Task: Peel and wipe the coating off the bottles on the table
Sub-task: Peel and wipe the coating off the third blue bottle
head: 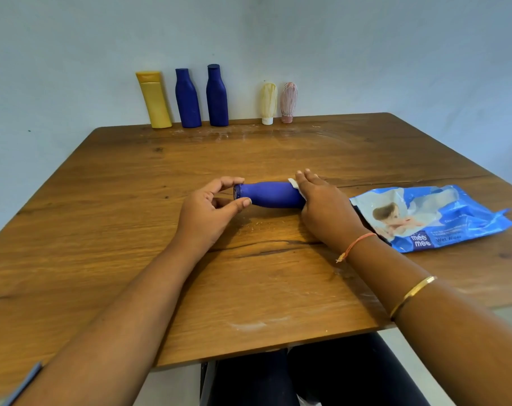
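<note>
The blue bottle (272, 196) lies on its side near the middle of the table (131, 200), straight in front of me. I lay it flat so the wood takes its weight and I can bear down on it. Its long axis runs across me, nearly level with the table's near edge, with the narrow neck end pointing to my left and the wide base to my right. My left hand (210, 206) pinches the neck end, curled fingers on top and thumb on the near side, which I judge stops the bottle rolling or sliding as I rub. My right hand (322, 206) lies over the base end, fingers straight and close together, pressing a white wipe (294, 183) against the body. Only a corner of the wipe shows past my fingers, and my thumb is hidden. The pack of wet wipes (433, 215) lies just beside that hand, within reach for a fresh sheet. The other bottles stand upright along the far edge by the wall, from the yellow bottle (154, 99) to the pink tube (288, 102), well apart from my work.
</note>
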Demonstrator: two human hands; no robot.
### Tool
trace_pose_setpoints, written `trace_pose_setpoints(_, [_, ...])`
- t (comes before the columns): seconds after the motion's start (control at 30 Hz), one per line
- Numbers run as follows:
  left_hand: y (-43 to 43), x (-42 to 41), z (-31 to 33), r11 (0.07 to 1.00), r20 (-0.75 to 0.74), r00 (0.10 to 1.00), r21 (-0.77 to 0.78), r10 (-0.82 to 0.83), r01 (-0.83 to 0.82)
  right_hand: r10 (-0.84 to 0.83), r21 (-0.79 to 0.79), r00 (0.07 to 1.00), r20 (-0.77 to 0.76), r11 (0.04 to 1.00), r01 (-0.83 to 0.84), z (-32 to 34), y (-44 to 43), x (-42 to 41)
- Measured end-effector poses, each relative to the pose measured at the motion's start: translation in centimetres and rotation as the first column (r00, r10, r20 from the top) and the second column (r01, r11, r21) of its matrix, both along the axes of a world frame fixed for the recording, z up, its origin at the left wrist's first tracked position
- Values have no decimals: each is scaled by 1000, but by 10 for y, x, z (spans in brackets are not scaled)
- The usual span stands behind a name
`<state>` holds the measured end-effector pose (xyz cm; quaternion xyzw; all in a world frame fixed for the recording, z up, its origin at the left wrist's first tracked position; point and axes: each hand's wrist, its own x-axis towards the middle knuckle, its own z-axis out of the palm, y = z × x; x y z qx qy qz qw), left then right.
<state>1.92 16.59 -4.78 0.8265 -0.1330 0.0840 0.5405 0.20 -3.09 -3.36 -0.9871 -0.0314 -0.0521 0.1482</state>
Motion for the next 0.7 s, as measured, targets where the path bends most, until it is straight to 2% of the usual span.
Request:
trace_pose_setpoints(0.17, [-1,1,-1,999,10,1000,25,21,-21,-2,-15,999,35,1000,2,1,20,-8])
trace_pose_setpoints(0.3, [-3,3,-4,999,-13,999,-20,36,-37,154,-32,982,109,988,-151,-1,54,-23])
trace_pose_setpoints(0.43, [-2,3,-4,999,-14,999,-20,32,-33,271,-54,958,95,962,-267,6,68,-17])
trace_pose_setpoints(0.53, [-1,3,-4,997,-23,998,33,65,-64,209,21,978,13,978,-209,12,53,-5])
trace_pose_setpoints(0.7, [-4,-1,0,992,-16,997,99,77,-75,6,40,1000,-10,999,-6,10,13,0])
